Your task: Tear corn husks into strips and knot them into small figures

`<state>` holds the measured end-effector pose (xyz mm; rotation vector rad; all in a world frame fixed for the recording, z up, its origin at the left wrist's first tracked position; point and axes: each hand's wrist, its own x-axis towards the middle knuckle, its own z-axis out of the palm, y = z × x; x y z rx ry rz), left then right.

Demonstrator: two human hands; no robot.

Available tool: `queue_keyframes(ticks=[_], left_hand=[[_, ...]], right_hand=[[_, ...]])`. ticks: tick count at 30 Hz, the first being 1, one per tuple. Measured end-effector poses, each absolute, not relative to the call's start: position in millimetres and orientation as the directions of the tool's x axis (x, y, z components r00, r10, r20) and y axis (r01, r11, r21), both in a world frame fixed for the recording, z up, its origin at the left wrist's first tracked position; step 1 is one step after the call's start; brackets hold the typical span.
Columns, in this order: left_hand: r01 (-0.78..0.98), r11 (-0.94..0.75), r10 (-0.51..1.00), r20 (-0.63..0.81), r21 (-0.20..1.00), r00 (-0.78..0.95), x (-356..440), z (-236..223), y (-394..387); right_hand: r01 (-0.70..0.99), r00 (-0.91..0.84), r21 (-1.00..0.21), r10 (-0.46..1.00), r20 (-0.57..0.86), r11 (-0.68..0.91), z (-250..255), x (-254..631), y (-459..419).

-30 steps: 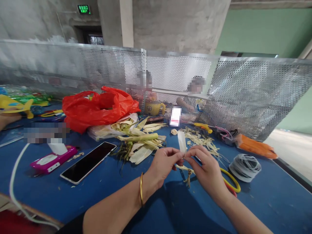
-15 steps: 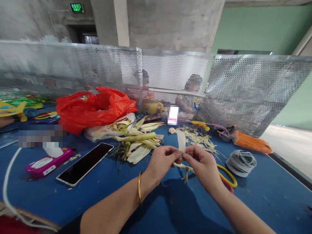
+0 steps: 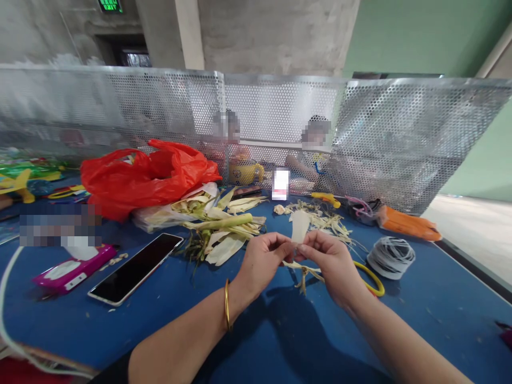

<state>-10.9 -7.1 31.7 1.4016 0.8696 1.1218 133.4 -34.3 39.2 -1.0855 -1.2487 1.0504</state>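
My left hand [image 3: 262,260] and my right hand [image 3: 330,261] meet above the blue table [image 3: 280,330], fingertips pinched together on a pale strip of corn husk [image 3: 299,226] that stands up between them. Thin husk strands [image 3: 302,272] hang down below the hands. A gold bangle [image 3: 227,304] circles my left wrist. Behind the hands lies a pile of corn husks [image 3: 222,224], and a scatter of husk shreds [image 3: 324,218] sits further right.
A red plastic bag [image 3: 144,176] lies at the back left, a phone [image 3: 136,268] and a pink wipes pack [image 3: 68,268] to the left. Yellow-handled scissors [image 3: 372,280] and a coil of white cord [image 3: 391,257] lie right. A perforated metal screen [image 3: 360,128] backs the table; two people sit behind it.
The camera view has shifted slightly right and down. My hands stay pinched on the husk strip, which has turned and now shows a broader face.
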Motion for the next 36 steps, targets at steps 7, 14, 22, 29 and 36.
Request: queue_keyframes(ticks=[7,14,22,29,36], left_hand=[[-0.165,-0.018,0.962,0.061,0.986,0.265,-11.9,29.9,-9.3],[-0.276,0.136,0.948,-0.044,0.952,0.316,-12.4,33.0,-11.5],[-0.273,0.207,0.935,-0.108,0.939,0.338,-12.1,32.4,-11.8],[-0.311,0.246,0.926,-0.128,0.918,0.356,-12.1,31.7,-11.5],[-0.348,0.338,0.896,-0.185,0.874,0.404,-12.7,30.3,-10.3]], right_hand=[[0.185,0.022,-0.904,0.918,0.397,0.386,32.8,133.6,-34.8],[0.749,-0.361,-0.12,0.554,0.75,0.651,31.8,143.0,-38.4],[0.796,-0.463,0.16,0.416,0.783,0.584,35.1,143.4,-40.3],[0.803,-0.39,0.065,0.44,0.809,0.592,34.0,145.6,-35.5],[0.766,-0.497,0.205,0.359,0.79,0.609,33.8,150.1,-37.4]])
